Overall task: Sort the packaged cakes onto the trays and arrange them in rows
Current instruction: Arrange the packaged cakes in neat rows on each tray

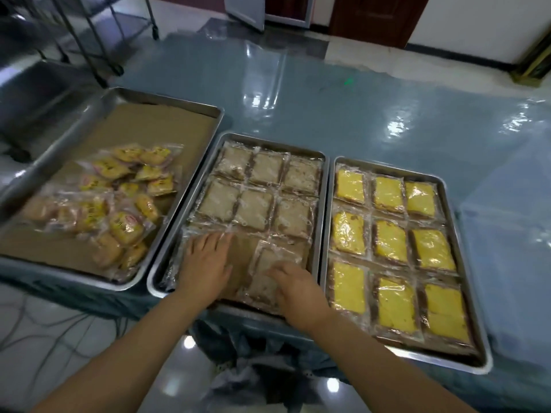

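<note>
Three steel trays stand side by side on the table. The middle tray (323, 204) holds brown packaged cakes (258, 210) in rows of three. My left hand (205, 263) rests flat with spread fingers on a brown cake packet (186, 251) at the tray's near left. My right hand (293, 286) presses on another brown packet (269, 263) in the near row, with bare liner paper between the two. The right tray (328, 234) carries yellow packaged cakes (390, 239) in three rows of three. The left tray (179, 201) holds a loose pile of small yellow-labelled cakes (119, 210).
A blue-grey plastic sheet covers the table (343, 99). A metal rack on wheels (98, 40) stands beyond the left tray, and a folded clear sheet (507, 228) lies right of the yellow tray. Tiled floor shows below the table's near edge.
</note>
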The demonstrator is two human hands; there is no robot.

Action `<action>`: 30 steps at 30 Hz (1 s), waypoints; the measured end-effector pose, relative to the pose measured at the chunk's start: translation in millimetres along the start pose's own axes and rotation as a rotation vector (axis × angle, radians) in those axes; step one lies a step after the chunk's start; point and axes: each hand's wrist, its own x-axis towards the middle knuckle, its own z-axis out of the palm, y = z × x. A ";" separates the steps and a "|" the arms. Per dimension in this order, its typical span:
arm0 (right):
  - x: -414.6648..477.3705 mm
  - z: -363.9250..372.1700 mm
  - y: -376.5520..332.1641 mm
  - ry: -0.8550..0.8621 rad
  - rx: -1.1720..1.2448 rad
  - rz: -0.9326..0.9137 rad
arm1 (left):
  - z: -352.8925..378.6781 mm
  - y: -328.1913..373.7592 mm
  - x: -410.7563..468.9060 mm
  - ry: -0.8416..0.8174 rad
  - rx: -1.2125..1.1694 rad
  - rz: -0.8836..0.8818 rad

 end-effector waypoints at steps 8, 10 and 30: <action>15.4 30.0 -11.1 -0.148 -0.280 -0.073 | 2.0 -54.6 -3.5 0.013 -0.019 -0.027; 13.1 27.2 -10.8 -0.108 -0.276 -0.046 | 4.0 -58.3 -0.2 0.000 -0.009 -0.003; 59.7 65.3 -89.6 0.119 -0.136 0.351 | -16.6 -90.6 17.0 -0.032 -0.562 0.026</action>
